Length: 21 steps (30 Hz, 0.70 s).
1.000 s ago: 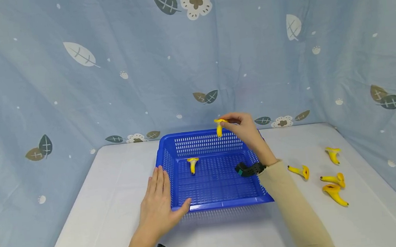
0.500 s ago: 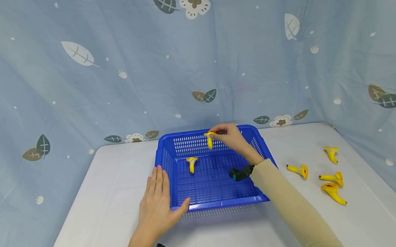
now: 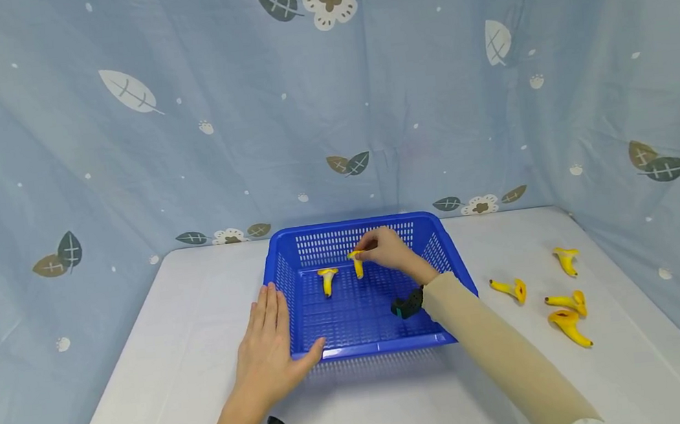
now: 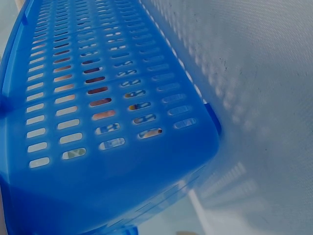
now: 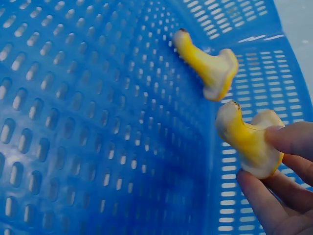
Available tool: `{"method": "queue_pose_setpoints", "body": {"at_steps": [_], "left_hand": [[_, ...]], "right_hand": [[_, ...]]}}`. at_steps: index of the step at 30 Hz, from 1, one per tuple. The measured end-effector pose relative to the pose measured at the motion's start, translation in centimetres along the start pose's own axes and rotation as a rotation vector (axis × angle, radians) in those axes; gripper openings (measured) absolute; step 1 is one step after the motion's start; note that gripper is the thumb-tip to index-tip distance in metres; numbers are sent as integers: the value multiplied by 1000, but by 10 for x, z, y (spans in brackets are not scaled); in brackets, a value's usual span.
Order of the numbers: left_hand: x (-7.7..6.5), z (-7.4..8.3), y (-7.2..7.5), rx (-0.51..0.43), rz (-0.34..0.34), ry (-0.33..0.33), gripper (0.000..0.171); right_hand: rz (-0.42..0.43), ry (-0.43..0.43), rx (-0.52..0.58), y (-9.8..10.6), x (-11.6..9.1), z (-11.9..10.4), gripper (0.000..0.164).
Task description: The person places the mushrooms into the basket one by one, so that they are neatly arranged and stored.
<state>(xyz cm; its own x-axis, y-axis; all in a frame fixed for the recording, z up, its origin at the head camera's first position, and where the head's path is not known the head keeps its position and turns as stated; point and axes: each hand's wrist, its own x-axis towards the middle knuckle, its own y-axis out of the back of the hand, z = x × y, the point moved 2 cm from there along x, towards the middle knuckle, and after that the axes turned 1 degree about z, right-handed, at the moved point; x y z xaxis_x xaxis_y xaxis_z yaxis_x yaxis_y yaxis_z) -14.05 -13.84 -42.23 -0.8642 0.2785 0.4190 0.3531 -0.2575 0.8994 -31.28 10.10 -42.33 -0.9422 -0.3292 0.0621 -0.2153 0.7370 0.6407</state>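
A blue plastic basket [image 3: 380, 348] with slotted walls stands on the table. Inside it, toward the back, my right hand [image 3: 389, 250] pinches a yellow mushroom [image 3: 358, 267] by its flared cap, stem pointing down. In the right wrist view the thumb and fingers press on the cap of this mushroom [image 5: 244, 139]. Another yellow mushroom [image 3: 328, 282] lies on the basket floor just to the left. My left hand [image 3: 267, 351] lies with straight fingers along the basket's left rim, thumb stretched toward the front rim. Only the slotted basket wall [image 4: 112, 98] fills most of the left wrist view.
To the right of the basket, several yellow mushrooms lie on the white table [image 3: 200, 302]: one mushroom [image 3: 510, 289] nearest the basket, another mushroom [image 3: 566, 261] farther back, and a close pair with the front mushroom [image 3: 571, 330]. A blue patterned curtain [image 3: 219, 183] hangs behind.
My right hand has moved left and down with the mushroom, from above the back rim to inside the basket. The left hand has stayed at the rim.
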Motion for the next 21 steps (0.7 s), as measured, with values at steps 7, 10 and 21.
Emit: {"method": "queue_pose_setpoints", "body": {"at_steps": [7,10,21], "left_hand": [[0,-1,0,-7,29,-15,101],[0,-1,0,-5,21,-12,102],[0,0,2,-8,4,-3,102]], "right_hand": [[-84,-38,-43,-9,0,2,8],[-115,-61,-60,-12,-1,3,7],[-136,-62,-158,-19,0,5,10]]}}
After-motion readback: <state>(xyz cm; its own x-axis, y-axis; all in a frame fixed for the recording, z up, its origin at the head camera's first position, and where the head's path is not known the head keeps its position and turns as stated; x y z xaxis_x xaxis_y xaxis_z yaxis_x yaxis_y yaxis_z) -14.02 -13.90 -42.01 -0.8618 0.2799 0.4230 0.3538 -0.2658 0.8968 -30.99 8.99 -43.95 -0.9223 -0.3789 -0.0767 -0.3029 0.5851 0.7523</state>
